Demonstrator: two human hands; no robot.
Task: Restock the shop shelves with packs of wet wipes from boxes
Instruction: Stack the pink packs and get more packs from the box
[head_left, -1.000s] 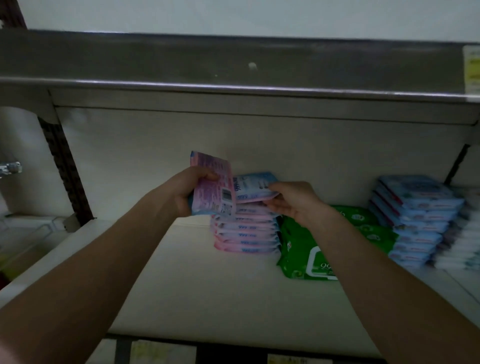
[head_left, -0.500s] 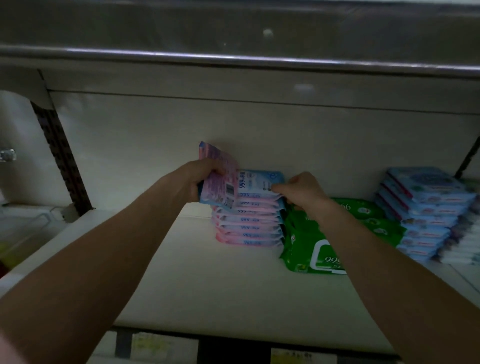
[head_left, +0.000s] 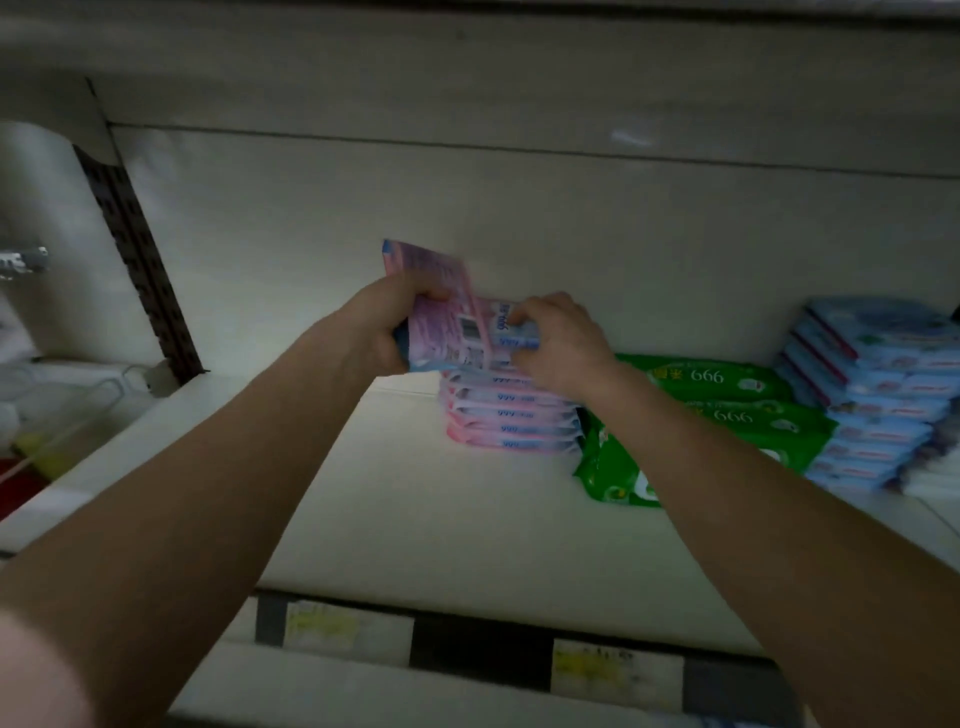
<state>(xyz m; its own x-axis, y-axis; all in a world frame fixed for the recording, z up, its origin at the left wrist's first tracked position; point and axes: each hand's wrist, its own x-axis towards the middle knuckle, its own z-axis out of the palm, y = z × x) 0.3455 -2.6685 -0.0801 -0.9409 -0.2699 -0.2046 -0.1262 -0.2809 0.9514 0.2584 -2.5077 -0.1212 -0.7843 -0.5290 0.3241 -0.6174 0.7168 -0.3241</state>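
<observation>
Along the near edge of the shelf (head_left: 415, 519) runs a strip of price labels (head_left: 613, 667) (too blurred to read). Both forearms reach in over the shelf board. The left hand (head_left: 382, 332) has its grip closed round a bundle of pink packs (head_left: 441, 312), held on edge and tilted, barcode towards the camera. Just beside it, the right hand (head_left: 563, 345) curls its grip over the top pack (head_left: 511, 340) of the pink stack (head_left: 511, 421) standing on the shelf. Green packs (head_left: 727, 405) lie just right of that stack, and blue packs (head_left: 883, 384) are piled farther right, all near the back panel (head_left: 467, 208).
</observation>
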